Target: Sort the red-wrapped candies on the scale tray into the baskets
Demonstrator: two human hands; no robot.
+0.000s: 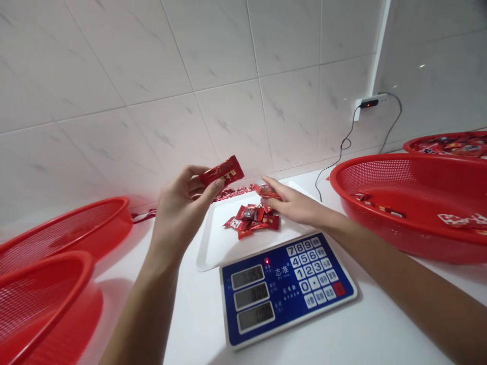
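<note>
My left hand (pixel 182 208) is raised above the scale and pinches a flat red packet (pixel 222 172) between thumb and fingers. My right hand (pixel 291 203) reaches over the white scale tray (pixel 213 243) and its fingertips hold a small red wrapped candy (pixel 266 191) above a little pile of red candies (pixel 253 219) lying on the tray. The blue electronic scale (pixel 283 286) sits in front of me, with three displays and a keypad.
Two red mesh baskets (pixel 57 253) stand at the left. A large red basket (pixel 411 203) with a few candies is at the right, and another full basket (pixel 449 144) stands behind it. A charger and black cable (pixel 342 144) hang at the tiled wall.
</note>
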